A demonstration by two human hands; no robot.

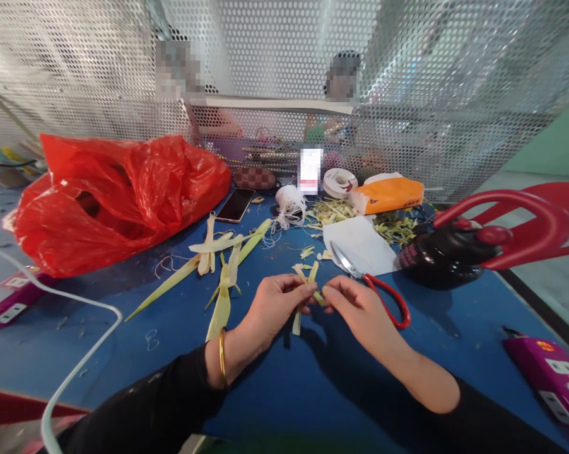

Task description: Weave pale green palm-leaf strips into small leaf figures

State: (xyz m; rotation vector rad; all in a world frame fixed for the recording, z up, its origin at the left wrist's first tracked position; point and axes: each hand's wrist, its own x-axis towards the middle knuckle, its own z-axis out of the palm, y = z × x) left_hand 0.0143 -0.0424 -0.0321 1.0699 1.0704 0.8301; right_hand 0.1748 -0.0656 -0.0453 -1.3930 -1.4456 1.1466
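Note:
Between my hands is a small piece made of crossed pale-green leaf strips (313, 272), one end hanging below the fingers. My left hand (277, 306), with a gold bangle at the wrist, pinches it between thumb and fingers. From the other side, my right hand (353, 302) grips the strip's right end with closed fingertips. Scissors (391, 296) with red handles lie just beyond the right hand, their blades over a white paper sheet (360, 243). Left of my hands, crossed leaf pieces (224, 291) and a long pointed leaf strip (164, 287) rest on the blue table.
A red plastic bag (123, 189) fills the back left, beside a phone (236, 205). White string (290, 205), a ribbon spool (340, 183) and an orange packet (389, 194) stand behind. A black bottle (443, 255) is at right; purple power strips (549, 378) lie at both sides. People sit behind the perforated screen.

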